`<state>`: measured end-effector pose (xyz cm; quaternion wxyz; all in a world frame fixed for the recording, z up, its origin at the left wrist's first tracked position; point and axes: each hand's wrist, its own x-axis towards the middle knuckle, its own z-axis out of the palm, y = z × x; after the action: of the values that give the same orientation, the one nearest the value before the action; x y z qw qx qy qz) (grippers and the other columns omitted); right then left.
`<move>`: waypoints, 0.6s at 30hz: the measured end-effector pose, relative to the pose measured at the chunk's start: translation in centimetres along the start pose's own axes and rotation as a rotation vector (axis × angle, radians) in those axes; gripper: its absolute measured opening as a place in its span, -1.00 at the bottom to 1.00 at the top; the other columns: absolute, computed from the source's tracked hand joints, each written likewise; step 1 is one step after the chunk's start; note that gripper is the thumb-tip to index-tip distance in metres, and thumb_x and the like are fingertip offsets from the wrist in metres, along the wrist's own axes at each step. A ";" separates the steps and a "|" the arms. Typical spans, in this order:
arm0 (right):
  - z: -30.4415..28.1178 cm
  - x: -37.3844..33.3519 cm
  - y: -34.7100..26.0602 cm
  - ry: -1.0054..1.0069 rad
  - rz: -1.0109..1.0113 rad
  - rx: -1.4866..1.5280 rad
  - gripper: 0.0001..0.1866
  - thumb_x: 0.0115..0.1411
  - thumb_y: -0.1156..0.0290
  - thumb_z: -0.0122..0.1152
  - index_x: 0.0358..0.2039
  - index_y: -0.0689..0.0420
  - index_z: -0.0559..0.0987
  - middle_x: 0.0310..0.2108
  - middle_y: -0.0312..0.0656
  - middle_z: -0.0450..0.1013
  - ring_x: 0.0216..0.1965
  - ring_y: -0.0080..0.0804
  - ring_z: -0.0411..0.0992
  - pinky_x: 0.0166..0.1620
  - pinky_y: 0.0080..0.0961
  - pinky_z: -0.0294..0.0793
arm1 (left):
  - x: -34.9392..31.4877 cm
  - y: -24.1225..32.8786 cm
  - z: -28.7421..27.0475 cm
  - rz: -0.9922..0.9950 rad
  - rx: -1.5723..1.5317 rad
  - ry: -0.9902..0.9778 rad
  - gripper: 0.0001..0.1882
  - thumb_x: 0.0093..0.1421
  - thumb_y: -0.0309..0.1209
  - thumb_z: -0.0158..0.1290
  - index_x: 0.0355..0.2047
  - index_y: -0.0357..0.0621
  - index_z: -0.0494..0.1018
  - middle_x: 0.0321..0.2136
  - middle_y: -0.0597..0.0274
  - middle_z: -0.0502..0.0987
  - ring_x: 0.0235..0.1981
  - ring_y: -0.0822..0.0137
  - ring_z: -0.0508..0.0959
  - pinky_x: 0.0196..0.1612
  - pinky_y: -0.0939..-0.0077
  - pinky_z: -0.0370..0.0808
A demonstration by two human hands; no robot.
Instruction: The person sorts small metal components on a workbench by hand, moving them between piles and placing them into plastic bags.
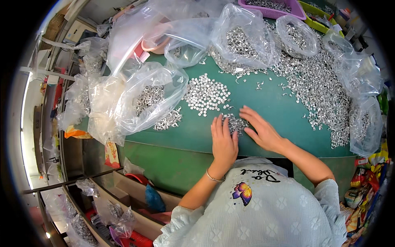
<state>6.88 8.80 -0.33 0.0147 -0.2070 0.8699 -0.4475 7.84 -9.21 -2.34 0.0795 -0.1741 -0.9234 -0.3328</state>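
On the far left, beside the green table point(284, 103), stand shelves with small clear bags point(84, 230) of metal bits low down. On the left part of the table lies a big clear plastic bag point(152, 99), open and on its side, with shiny metal bits inside it, and a few hook-shaped bits point(168, 119) lie just at its mouth. Next to that is a flat patch of small round silver pieces point(205, 94), spread out on the green top. Just below and to the right of that patch is a little pile of silver pieces point(236, 123), near the front edge of the table. The left hand point(224, 144) lies flat with its fingers straight and close together, touching the left side of the little pile; its grip is open and it holds nothing. A thin bracelet point(214, 178) sits on that wrist. The right hand point(261, 129) lies on the other side of the pile with its fingers spread wide and flat, touching the pieces; its grip is open too and has hold of nothing. So the little pile sits between the two hands. Farther right, a very big heap of silver bits point(321, 90) runs across the table. More clear bags point(247, 37) full of the same bits stand at the back, and another bag point(366, 123) lies at the right edge.
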 end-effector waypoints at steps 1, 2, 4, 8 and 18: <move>0.1 1.1 -0.4 0.053 -0.028 -0.042 -0.55 0.24 0.44 0.04 0.14 0.27 0.33 0.22 -0.01 0.21 0.29 -0.06 0.12 0.33 -0.15 0.04 | 0.2 0.2 0.2 0.012 -0.016 -0.003 -0.49 0.20 -0.45 0.00 0.12 -0.43 0.19 0.16 -0.27 0.18 0.19 -0.27 0.17 0.25 -0.09 0.11; 0.1 1.7 -0.7 0.105 -0.057 -0.085 -0.56 0.24 0.45 0.04 0.13 0.28 0.33 0.22 0.00 0.21 0.29 -0.06 0.12 0.33 -0.16 0.04 | 0.4 0.5 0.5 0.023 -0.032 -0.004 -0.49 0.20 -0.46 -0.01 0.12 -0.43 0.19 0.16 -0.27 0.18 0.19 -0.27 0.17 0.25 -0.08 0.12; 0.8 1.9 -0.3 0.045 -0.059 -0.112 -0.55 0.24 0.42 0.06 0.12 0.29 0.34 0.21 -0.01 0.22 0.29 -0.05 0.12 0.32 -0.17 0.08 | 0.9 1.0 0.8 0.041 -0.097 -0.006 -0.49 0.18 -0.52 -0.03 0.13 -0.43 0.16 0.16 -0.26 0.16 0.19 -0.27 0.17 0.25 -0.06 0.12; 0.4 -0.3 -0.2 -0.023 0.036 -0.006 -0.53 0.23 0.40 0.08 0.13 0.29 0.34 0.22 0.00 0.22 0.28 -0.03 0.13 0.31 -0.16 0.10 | 0.7 1.0 0.3 0.002 -0.290 -0.039 -0.49 0.17 -0.59 -0.07 0.14 -0.44 0.14 0.17 -0.25 0.15 0.22 -0.27 0.14 0.26 -0.06 0.11; 0.0 -0.6 0.3 -0.044 0.006 -0.006 -0.48 0.20 0.44 0.09 0.17 0.28 0.29 0.22 0.04 0.21 0.29 -0.01 0.12 0.32 -0.13 0.07 | 0.5 1.6 0.8 0.010 -0.378 -0.018 -0.54 0.16 -0.70 -0.15 0.11 -0.43 0.16 0.13 -0.23 0.20 0.24 -0.20 0.15 0.27 -0.01 0.08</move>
<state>7.30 9.15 -0.63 0.0347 -0.2144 0.8713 -0.4401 8.00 -7.44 -1.89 0.0385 -0.1937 -0.8441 -0.4985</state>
